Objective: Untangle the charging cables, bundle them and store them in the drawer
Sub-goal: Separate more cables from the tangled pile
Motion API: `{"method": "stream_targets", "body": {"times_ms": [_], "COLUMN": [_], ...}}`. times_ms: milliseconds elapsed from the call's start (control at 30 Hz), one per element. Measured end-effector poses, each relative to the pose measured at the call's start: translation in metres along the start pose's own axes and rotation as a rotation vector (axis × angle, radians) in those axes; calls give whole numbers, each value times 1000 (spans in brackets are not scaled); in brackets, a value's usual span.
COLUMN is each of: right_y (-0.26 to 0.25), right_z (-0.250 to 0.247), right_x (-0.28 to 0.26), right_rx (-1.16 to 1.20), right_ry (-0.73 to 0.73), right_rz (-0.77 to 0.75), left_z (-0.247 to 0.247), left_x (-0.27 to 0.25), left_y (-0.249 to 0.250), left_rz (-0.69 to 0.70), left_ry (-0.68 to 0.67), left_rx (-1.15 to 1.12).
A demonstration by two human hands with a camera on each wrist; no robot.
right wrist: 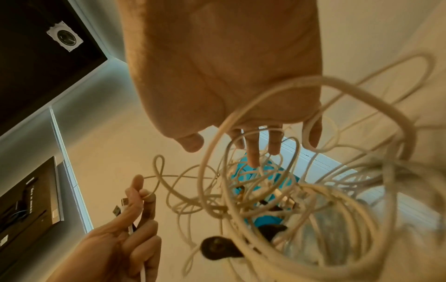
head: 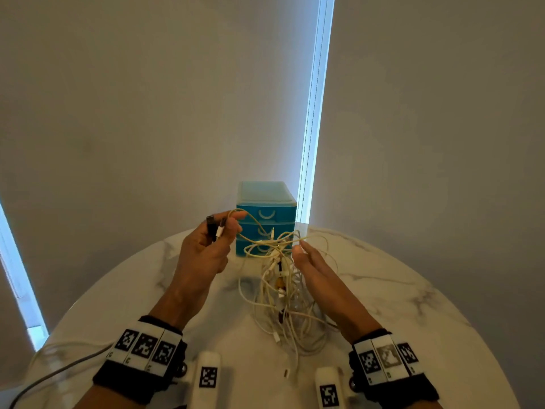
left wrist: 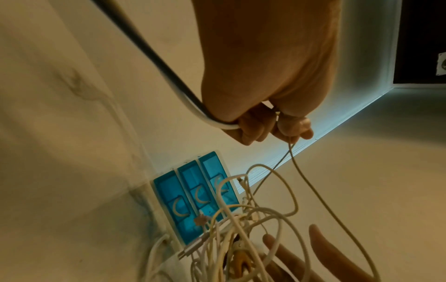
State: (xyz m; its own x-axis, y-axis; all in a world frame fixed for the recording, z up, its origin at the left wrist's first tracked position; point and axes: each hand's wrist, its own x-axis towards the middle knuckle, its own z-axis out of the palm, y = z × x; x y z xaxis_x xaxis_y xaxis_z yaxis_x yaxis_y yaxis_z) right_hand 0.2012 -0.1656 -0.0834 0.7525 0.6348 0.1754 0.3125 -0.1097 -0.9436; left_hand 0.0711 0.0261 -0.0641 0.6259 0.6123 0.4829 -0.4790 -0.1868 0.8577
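A tangle of white charging cables (head: 280, 293) hangs between my hands, its lower part resting on the marble table (head: 383, 290). My left hand (head: 212, 240) is raised at the left of the tangle. Its curled fingers grip several cable ends, with the plugs (head: 213, 228) sticking up. The left wrist view shows that hand (left wrist: 265, 122) pinching a thin cable that runs down into the tangle (left wrist: 241, 238). My right hand (head: 312, 267) reaches into the tangle with straight fingers (right wrist: 251, 145), and cable loops (right wrist: 289, 190) drape over them. Behind stands the blue drawer unit (head: 265, 208), all drawers closed.
The table is round, its edge curving close on both sides. A grey cable (head: 59, 370) trails off the near left edge. The wall stands right behind the drawer unit, with a bright window strip (head: 312, 113) beside it. One loose plug (head: 286, 372) lies near the front.
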Motion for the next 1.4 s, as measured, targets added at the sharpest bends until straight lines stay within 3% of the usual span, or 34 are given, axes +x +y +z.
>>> {"method": "stream_targets", "body": {"times_ms": [100,200,267,333,433,600,700,800,967,1100,1267,1400], "right_y": [6,4,0,-3,1,-17,-20,-16,-15,-9,-20,-22], "right_z": [-3,-11,-12,-9,-8,-14,-13,-10,-16,-18,-29,-14], "right_x": [5,2,-3,-5,-3,-7,-9,-6,0,3,0,-9], "right_rx": [-101,-265,-240,-223,-188,304,429,512,534,572,619,398], "right_ry": [134,353,303,189,131,-50,-58,52,207,243,340,198], "right_rz": [-65,-250,-326,-341,-346,-92,-92,-144,-253,-209,-329,-396], "left_z": [5,13,20,23,24,24,24,21,23,24,22,15], "left_x": [-5,-13,-18,-20,-21,-20,-20,-20,-19,-18,-15,-10], "left_y": [4,11,13,16,23,20,17,15,28,36,29,19], "left_rz": [2,-49,-63,-78,-67,-92,-125,-122,-146,-171,-114,-161], "left_ry": [-123,-304,-427,-541,-736,-895,-897,-839,-458,-215,-129,-128], "left_rx": [1,181,282,340,438,487,506,511,429,303,286,235]}}
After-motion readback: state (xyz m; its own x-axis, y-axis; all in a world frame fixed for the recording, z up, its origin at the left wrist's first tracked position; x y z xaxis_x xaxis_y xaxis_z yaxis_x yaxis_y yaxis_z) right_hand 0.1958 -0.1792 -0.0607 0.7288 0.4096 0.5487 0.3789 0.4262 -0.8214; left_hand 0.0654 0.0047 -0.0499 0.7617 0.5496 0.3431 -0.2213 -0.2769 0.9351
